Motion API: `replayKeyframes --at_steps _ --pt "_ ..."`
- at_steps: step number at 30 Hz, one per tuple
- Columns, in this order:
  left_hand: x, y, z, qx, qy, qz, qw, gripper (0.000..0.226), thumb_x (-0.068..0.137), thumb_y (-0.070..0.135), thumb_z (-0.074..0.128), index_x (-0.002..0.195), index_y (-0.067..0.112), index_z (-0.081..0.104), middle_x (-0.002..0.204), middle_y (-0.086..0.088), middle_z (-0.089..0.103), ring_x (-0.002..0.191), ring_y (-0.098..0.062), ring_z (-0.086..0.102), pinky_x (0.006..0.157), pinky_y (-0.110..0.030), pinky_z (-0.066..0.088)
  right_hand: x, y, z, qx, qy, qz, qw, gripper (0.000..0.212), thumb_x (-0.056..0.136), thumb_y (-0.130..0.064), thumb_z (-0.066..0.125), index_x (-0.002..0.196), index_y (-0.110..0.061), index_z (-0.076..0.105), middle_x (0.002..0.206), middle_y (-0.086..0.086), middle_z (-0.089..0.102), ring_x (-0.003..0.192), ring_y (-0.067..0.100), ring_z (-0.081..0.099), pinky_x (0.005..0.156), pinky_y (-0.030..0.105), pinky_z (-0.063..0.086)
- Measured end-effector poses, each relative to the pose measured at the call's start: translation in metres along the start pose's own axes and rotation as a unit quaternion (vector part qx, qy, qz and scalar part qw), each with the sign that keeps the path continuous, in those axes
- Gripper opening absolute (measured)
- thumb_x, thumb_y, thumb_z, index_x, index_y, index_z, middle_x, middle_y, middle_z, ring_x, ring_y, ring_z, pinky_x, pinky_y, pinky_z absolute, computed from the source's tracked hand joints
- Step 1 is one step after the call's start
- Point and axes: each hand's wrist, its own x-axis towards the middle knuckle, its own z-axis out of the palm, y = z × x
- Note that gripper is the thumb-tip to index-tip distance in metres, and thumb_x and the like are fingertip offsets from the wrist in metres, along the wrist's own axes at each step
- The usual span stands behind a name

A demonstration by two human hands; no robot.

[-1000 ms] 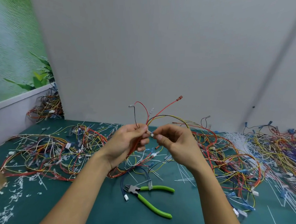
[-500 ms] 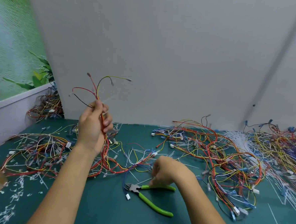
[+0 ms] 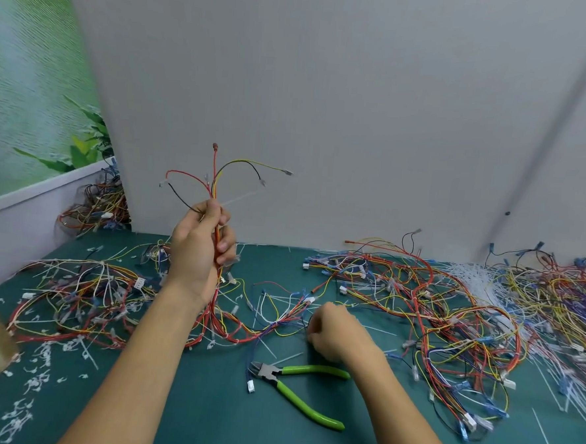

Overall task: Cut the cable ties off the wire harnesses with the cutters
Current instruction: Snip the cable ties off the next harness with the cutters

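Green table (image 3: 205,405) littered with wires, against a grey wall (image 3: 326,103). Left hand (image 3: 197,250) grips a wire harness (image 3: 214,172) upright. Right hand (image 3: 336,334) curls beside the cutters (image 3: 275,377); its hold cannot be determined.

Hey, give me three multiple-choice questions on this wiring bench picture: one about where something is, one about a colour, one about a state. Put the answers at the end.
1. Where do the cutters lie?
A) on the mat, just nearer the camera than the right hand
B) on the wall ledge
C) on the far-right wire pile

2. What colour are their handles?
A) red
B) green
C) blue

3. What is the left hand doing?
A) lying flat on the mat
B) gripping a wire harness held upright
C) holding the cutters

Answers: 1 A, they lie loose on the mat beside that hand. 2 B, both handles are bright green. 3 B, its fingers curl round the raised bundle.
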Motion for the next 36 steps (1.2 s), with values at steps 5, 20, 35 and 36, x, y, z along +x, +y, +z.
replayKeyframes --at_steps 5,20,35,36 --pt "0.006 0.004 -0.007 -0.013 0.060 0.048 0.997 0.024 0.107 0.022 0.045 0.083 0.022 0.049 0.075 0.006 0.048 0.049 -0.010 0.030 0.042 -0.021 0.023 0.009 0.013 -0.009 0.079 0.118 0.017 0.990 0.010 0.095 -0.018 0.063 0.095 -0.018 0.072 0.104 0.008 0.072 0.100 0.032 0.067 0.088 0.043 0.057" --pt "0.001 -0.002 0.001 0.005 0.122 0.143 0.982 0.017 0.107 0.024 0.044 0.091 0.022 0.049 0.070 0.010 0.049 0.048 -0.010 0.029 0.041 -0.022 0.021 -0.045 -0.039 -0.026 -0.107 -0.190 -0.044 0.975 0.081 0.067 -0.060 0.089 0.133 -0.022 0.063 0.133 -0.002 0.064 0.122 0.022 0.062 0.098 0.035 0.052" --pt "-0.008 -0.024 0.017 0.017 0.106 0.056 0.993 0.026 0.106 0.026 0.049 0.081 0.017 0.050 0.055 0.006 0.044 0.041 -0.009 0.028 0.037 -0.018 0.029 -0.044 -0.017 -0.055 0.014 -0.251 0.009 0.968 0.050 0.072 -0.058 0.065 0.087 -0.010 0.069 0.089 0.009 0.070 0.078 0.025 0.071 0.072 0.043 0.066" --pt "-0.008 -0.024 0.016 0.015 0.109 0.056 0.992 0.027 0.106 0.026 0.049 0.080 0.017 0.050 0.056 0.007 0.046 0.041 -0.009 0.029 0.037 -0.018 0.029 -0.045 -0.011 -0.065 0.066 -0.250 0.009 0.966 0.048 0.073 -0.057 0.064 0.086 -0.011 0.066 0.084 0.008 0.066 0.073 0.023 0.068 0.065 0.040 0.065"
